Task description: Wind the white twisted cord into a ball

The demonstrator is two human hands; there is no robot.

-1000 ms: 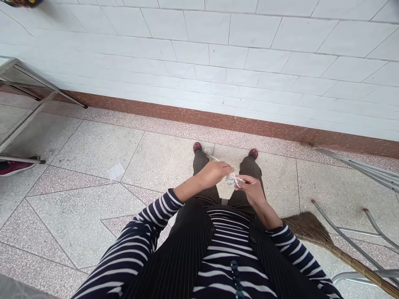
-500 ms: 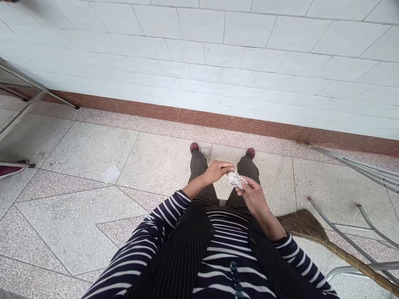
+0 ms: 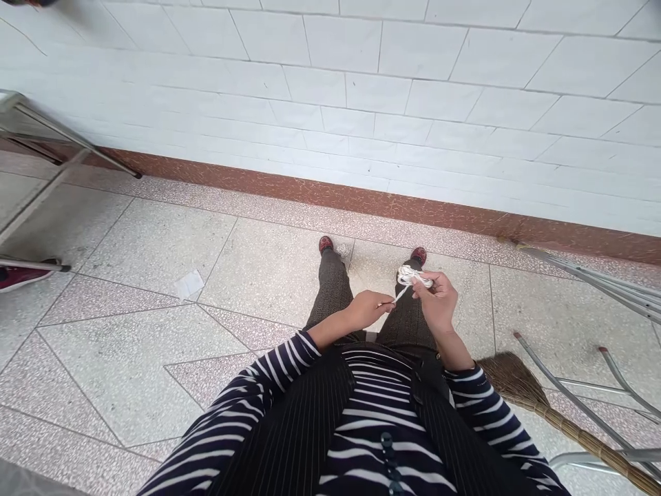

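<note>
In the head view, your right hand [image 3: 438,303] pinches a looped bundle of white cord [image 3: 409,275], and your left hand [image 3: 368,310], just beside, pinches its strand [image 3: 399,295]. Most loops look gathered; that strand remains outside them. A white clump [image 3: 343,251] lies beyond your left hand.

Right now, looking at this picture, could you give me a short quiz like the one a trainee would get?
1. Which grip holds the looped bundle of white cord?
2. True or false: the broom is on the person's right side.
3. Fill in the blank: from the bundle to the left grip runs a white ___.

Key: 1. the right grip; 2. true; 3. strand.
</note>
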